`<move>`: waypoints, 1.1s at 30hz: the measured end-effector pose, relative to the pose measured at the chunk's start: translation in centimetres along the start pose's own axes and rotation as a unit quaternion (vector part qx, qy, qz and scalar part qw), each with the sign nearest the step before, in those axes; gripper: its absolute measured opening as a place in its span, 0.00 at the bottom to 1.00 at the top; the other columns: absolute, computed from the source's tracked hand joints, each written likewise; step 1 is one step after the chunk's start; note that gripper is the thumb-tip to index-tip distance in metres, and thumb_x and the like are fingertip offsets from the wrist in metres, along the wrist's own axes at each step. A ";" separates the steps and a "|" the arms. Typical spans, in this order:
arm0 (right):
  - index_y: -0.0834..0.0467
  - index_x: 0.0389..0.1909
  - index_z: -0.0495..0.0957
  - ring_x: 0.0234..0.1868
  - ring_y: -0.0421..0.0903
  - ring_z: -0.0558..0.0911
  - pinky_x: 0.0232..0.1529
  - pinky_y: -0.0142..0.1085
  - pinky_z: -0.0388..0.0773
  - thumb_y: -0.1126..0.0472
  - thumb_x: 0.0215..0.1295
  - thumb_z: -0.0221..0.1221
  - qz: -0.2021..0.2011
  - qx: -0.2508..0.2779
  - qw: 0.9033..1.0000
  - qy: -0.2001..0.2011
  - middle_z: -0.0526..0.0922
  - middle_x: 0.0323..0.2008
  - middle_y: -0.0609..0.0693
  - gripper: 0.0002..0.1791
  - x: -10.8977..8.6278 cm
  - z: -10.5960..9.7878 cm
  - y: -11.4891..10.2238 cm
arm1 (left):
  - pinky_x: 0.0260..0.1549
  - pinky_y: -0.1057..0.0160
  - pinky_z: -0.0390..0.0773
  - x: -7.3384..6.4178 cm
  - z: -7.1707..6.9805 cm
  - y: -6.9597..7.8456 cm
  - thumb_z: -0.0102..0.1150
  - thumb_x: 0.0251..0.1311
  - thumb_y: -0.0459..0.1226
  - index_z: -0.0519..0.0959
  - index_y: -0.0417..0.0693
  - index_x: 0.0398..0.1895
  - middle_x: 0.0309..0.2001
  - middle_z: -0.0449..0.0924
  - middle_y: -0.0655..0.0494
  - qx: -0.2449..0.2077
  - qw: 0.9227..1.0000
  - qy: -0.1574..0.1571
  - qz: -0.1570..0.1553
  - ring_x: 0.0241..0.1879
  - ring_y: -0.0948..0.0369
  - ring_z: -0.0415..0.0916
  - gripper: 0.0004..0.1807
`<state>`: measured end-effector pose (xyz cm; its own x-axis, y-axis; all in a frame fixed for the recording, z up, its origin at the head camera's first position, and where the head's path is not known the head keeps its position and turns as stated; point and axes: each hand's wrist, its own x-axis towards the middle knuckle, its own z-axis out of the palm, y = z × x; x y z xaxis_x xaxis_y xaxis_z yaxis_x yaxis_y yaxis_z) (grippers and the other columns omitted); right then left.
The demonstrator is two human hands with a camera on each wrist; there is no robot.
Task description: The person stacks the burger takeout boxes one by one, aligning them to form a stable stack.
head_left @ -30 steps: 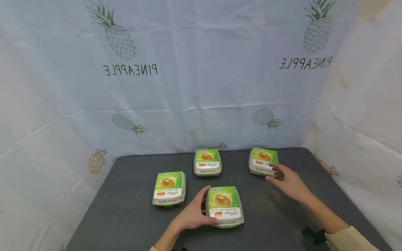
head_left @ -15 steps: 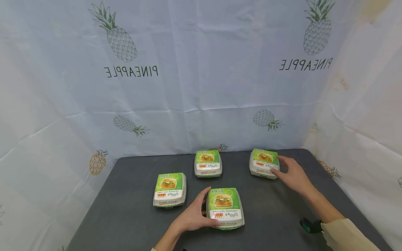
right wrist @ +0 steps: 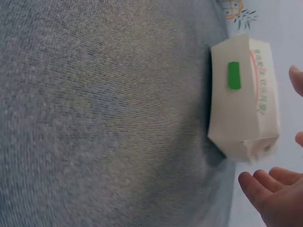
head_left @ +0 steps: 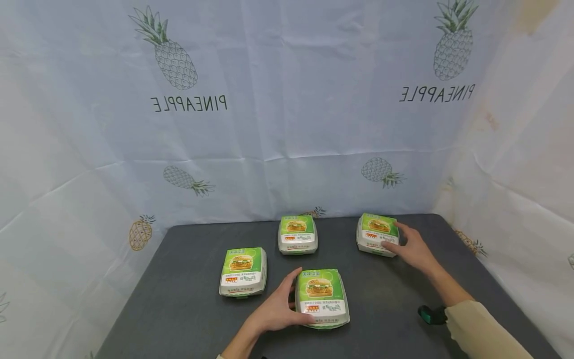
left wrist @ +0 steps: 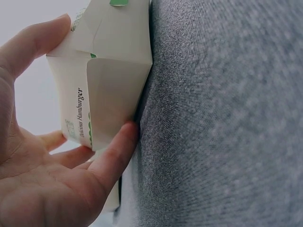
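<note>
In the head view, my left hand [head_left: 279,304] is curled round the left side of the nearest burger box [head_left: 321,294], thumb at its front edge and fingers along its side. The left wrist view shows the thumb and fingertips against this white carton [left wrist: 111,90], which stands on the table. My right hand [head_left: 413,249] is at the right side of the far-right burger box [head_left: 377,229]. In the right wrist view its fingers [right wrist: 270,184] are spread and stand a little apart from that carton [right wrist: 234,99]. Both boxes have green lids with a burger picture.
Two more burger boxes rest on the dark grey table [head_left: 188,319]: one box [head_left: 243,271] at left and another box [head_left: 297,234] at the back middle. A white pineapple-print cloth [head_left: 305,99] hangs behind and on both sides.
My right hand has moved from the front of the far-right box to its right side, and its forearm has shifted slightly left. The left hand and the boxes look unmoved.
</note>
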<state>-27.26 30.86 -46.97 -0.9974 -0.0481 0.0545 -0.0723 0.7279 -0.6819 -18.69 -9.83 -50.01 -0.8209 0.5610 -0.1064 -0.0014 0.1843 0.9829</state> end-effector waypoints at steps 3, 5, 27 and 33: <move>0.69 0.79 0.46 0.68 0.80 0.56 0.56 0.70 0.67 0.39 0.68 0.63 0.011 0.018 1.000 -0.009 0.45 0.73 0.79 0.56 0.4 0.3 0.4 | 0.51 0.60 0.81 0.0 0.0 0.0 0.79 0.53 0.38 0.43 0.50 0.83 0.72 0.55 0.44 -0.001 1.000 0.001 0.001 0.65 0.51 0.69 0.62; 0.69 0.80 0.44 0.68 0.79 0.56 0.55 0.69 0.68 0.39 0.68 0.63 0.013 0.029 0.999 -0.015 0.44 0.74 0.79 0.56 0.6 0.4 0.8 | 0.50 0.60 0.81 0.0 0.0 0.0 0.79 0.54 0.38 0.43 0.50 0.83 0.72 0.56 0.44 -0.002 1.000 0.000 0.002 0.65 0.51 0.69 0.62; 0.62 0.82 0.39 0.55 0.60 0.76 0.43 0.41 0.74 0.42 0.67 0.66 0.038 0.100 0.994 -0.036 0.67 0.64 0.72 0.58 1.4 1.5 1.9 | 0.49 0.60 0.82 0.0 0.0 -0.1 0.78 0.54 0.37 0.43 0.50 0.83 0.70 0.58 0.43 -0.017 1.000 -0.006 0.002 0.61 0.52 0.75 0.62; 0.60 0.82 0.41 0.57 0.61 0.75 0.44 0.41 0.75 0.43 0.67 0.67 0.032 0.115 0.992 -0.034 0.66 0.66 0.72 0.57 1.2 1.6 2.1 | 0.49 0.60 0.82 0.1 0.1 -0.2 0.78 0.54 0.37 0.43 0.50 0.83 0.72 0.56 0.43 -0.017 1.000 -0.004 0.004 0.62 0.52 0.74 0.62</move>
<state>-28.61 31.20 -49.52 -0.9976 -0.0577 -0.0390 0.0003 0.5563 -0.8310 -18.71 -9.78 -50.23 -0.8162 0.5691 -0.1001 -0.0146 0.1529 0.9881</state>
